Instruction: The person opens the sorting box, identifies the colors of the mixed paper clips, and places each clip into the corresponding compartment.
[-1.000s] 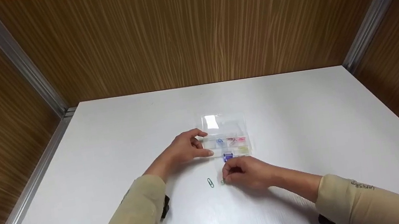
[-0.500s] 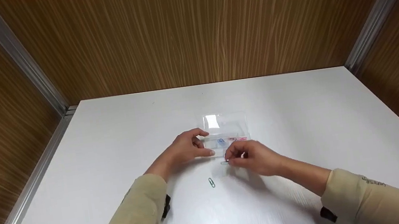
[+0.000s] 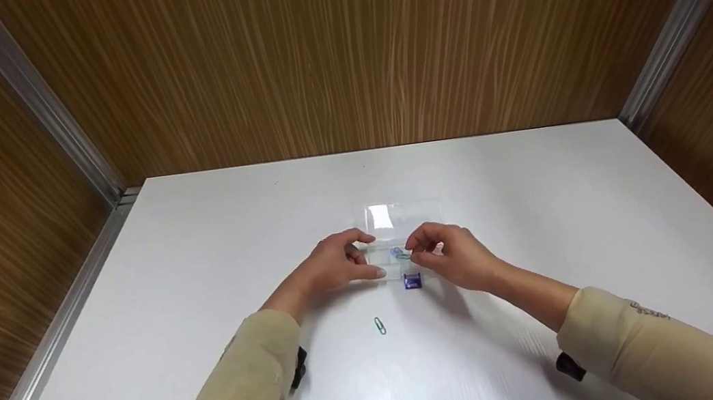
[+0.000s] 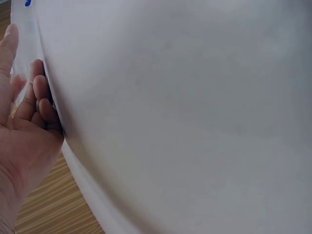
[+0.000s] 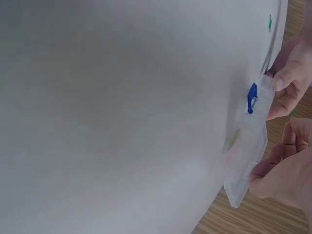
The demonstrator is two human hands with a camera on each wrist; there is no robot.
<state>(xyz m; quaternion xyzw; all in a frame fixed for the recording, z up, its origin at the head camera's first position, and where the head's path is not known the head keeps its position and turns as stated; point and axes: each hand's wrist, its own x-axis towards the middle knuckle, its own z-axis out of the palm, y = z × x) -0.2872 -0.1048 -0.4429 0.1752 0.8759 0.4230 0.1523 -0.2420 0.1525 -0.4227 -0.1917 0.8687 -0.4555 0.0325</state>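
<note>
My left hand [image 3: 332, 265] holds the left side of a clear plastic compartment box [image 3: 380, 257], thumb near its front edge. Over the box, my right hand [image 3: 459, 257] pinches a green paper clip [image 3: 403, 256] between thumb and fingertips. Just behind that clip, blue paper clips [image 3: 395, 250] lie in a compartment. The right hand hides most of the box's right half. A small blue piece, possibly a binder clip [image 3: 412, 281], sits at the front edge; the right wrist view shows the same blue piece [image 5: 252, 99]. Another green paper clip [image 3: 380, 325] lies on the table in front.
The box's transparent lid [image 3: 416, 211] lies folded back behind it. Around it spreads a white table [image 3: 228, 217], bounded by wood-grain panels [image 3: 338, 58] at the back and both sides.
My right hand has picked a green paper clip off the table and carried it forward, up over the box. The left hand has stayed in place at the box.
</note>
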